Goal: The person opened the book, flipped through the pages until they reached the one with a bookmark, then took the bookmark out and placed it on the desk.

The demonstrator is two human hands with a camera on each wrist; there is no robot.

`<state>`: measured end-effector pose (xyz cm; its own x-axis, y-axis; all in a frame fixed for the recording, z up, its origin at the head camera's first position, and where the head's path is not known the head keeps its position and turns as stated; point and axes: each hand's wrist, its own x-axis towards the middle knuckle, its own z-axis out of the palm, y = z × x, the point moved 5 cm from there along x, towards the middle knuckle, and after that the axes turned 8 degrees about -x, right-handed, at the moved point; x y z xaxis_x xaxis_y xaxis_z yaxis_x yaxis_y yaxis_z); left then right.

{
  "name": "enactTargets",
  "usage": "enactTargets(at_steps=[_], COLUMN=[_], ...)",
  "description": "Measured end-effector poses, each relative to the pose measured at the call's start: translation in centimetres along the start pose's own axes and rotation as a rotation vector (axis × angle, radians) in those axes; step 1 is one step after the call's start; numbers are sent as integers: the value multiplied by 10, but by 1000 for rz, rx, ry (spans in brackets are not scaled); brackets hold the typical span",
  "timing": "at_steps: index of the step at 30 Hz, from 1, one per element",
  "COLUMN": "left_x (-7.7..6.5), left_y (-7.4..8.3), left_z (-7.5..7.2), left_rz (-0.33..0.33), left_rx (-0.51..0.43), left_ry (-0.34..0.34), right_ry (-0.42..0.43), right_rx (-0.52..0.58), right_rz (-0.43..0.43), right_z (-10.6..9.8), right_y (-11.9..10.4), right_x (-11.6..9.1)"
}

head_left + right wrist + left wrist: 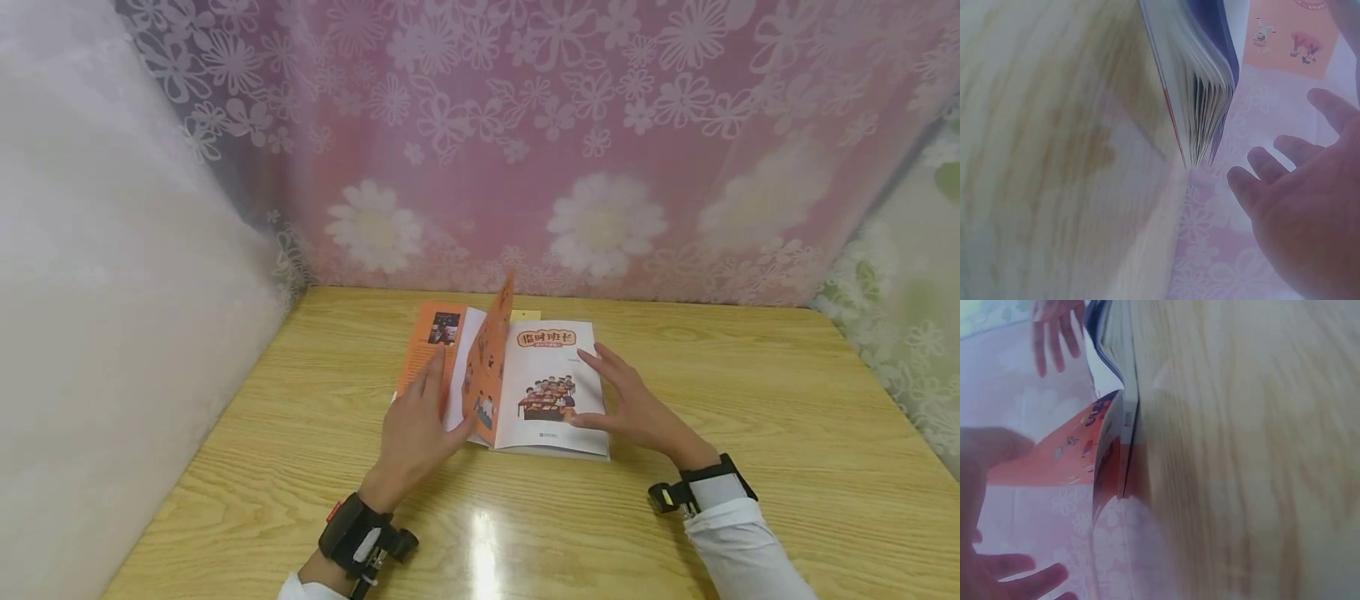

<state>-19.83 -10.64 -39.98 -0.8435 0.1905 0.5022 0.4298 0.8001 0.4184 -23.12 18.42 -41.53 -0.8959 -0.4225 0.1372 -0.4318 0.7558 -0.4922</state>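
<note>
An open book [555, 379] lies on the table, its right page white with an orange-red title and a drawing of several children at desks. An orange illustrated leaf [487, 367] stands up near its middle, and an orange flap [420, 333] with a small photo spreads to the left. My left hand [416, 425] is over the left side with fingers extended, its thumb against the raised leaf, seen also in the left wrist view. By the right page's outer edge is my right hand [637, 408], fingers spread; in the right wrist view they stand apart from the page block [1200, 94].
A wood-grain table [750, 375] carries the book. A small yellow piece [527, 316] shows behind its top edge. Pink flowered cloth [480, 150] hangs along the back, with pale cloth at both sides. Black cameras are strapped on both wrists.
</note>
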Motion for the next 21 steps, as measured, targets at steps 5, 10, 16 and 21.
enactTargets(at_steps=[5,10,16,21], left_x=[0,1,1,0], left_y=[-5,-12,-20,-24], left_z=[-15,-24,-14,3], left_rz=[2,24,52,92], left_rx=[-20,56,110,77], left_ry=[144,235,108,-103], right_ry=[-2,-3,-25,-35], right_rx=[-8,-36,-37,-52], right_rz=[-3,-6,2,-28], right_z=[1,3,4,5], right_y=[1,4,6,5], right_x=[-1,-1,-3,-3])
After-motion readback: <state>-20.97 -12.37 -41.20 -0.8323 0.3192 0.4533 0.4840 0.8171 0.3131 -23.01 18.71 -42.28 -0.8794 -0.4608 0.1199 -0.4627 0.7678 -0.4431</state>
